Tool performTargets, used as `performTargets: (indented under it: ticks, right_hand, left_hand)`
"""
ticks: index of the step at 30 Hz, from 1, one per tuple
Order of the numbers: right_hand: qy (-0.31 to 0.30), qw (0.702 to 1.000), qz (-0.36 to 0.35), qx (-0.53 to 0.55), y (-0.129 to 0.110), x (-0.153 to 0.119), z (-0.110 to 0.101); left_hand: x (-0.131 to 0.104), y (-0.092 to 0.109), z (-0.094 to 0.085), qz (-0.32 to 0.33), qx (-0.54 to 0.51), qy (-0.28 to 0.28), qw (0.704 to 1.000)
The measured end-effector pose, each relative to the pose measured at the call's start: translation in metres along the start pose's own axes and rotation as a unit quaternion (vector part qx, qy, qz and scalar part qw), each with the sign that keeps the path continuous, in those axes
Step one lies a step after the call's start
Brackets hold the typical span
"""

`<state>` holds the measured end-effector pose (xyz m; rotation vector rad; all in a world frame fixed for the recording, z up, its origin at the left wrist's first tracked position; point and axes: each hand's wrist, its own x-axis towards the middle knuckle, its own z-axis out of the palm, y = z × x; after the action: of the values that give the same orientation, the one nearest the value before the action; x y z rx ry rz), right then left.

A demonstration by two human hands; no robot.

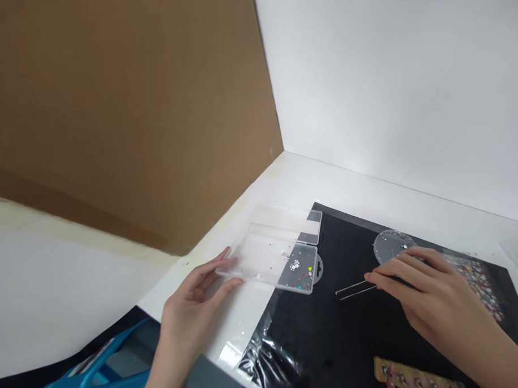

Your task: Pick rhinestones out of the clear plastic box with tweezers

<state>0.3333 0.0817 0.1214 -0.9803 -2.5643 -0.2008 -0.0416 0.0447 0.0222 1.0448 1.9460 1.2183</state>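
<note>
My left hand (193, 299) grips the near left corner of an open clear plastic box (278, 257), which lies half on the white table and half on a black mat (322, 337). A few small sequins lie in the box's tray. My right hand (425, 290) holds thin metal tweezers (352, 289) low over the black mat, tips pointing left toward the box. Just behind this hand sits a round clear dish (387, 245) with small bits in it.
A brown cardboard panel (130, 110) stands at the left, a white wall behind. A strip holding several nail tips (418, 383) lies at the mat's near edge. Scattered sequins (479, 278) lie at the right. A blue plastic object (108, 361) sits below the table edge.
</note>
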Motion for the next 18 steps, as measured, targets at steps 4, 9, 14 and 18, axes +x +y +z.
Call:
performTargets:
  ticks: [4, 9, 14, 18]
  right_hand:
    - [-0.014, 1.000, -0.005, 0.008, 0.007, -0.004, 0.005]
    - [-0.023, 1.000, -0.005, 0.015, 0.015, -0.007, 0.008]
    - [-0.014, 1.000, -0.027, 0.004, 0.019, -0.005, 0.005]
    - [-0.014, 1.000, -0.026, -0.005, 0.020, -0.005, 0.004]
  left_hand:
    - [-0.004, 0.003, 0.001, 0.000, 0.013, -0.002, 1.000]
    - [0.001, -0.009, -0.002, 0.045, -0.002, -0.031, 0.998]
    - [0.003, -0.016, 0.000, 0.081, -0.001, -0.024, 0.996]
    - [0.003, -0.017, 0.003, 0.096, -0.001, -0.030, 0.995]
